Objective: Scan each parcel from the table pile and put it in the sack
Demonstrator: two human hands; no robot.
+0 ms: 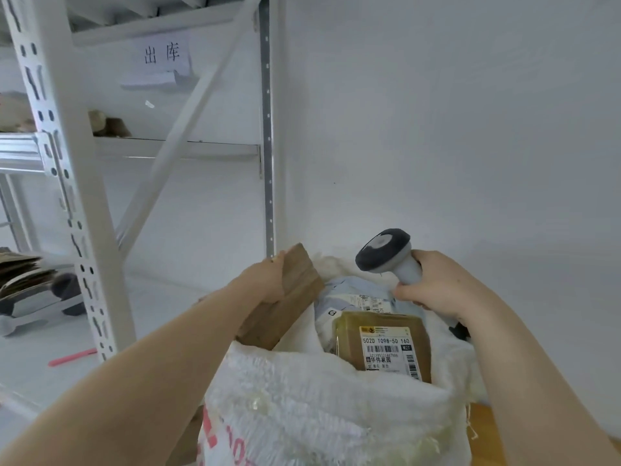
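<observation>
Gripping the brown parcel (297, 299) near its upper end, the left hand (265, 280) holds it tilted at the sack's (319, 398) left rim, long axis slanting down into the opening. The right hand (443, 284) is clenched round the scanner (384, 252) over the far side.

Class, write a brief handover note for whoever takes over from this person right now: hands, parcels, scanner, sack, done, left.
Left hand grips a brown cardboard parcel at the left rim of the sack.
Right hand holds the scanner above the sack.
Done: a labelled brown parcel and a grey mailer bag are in.
Left: drop in the held parcel; table pile out of view.
</observation>
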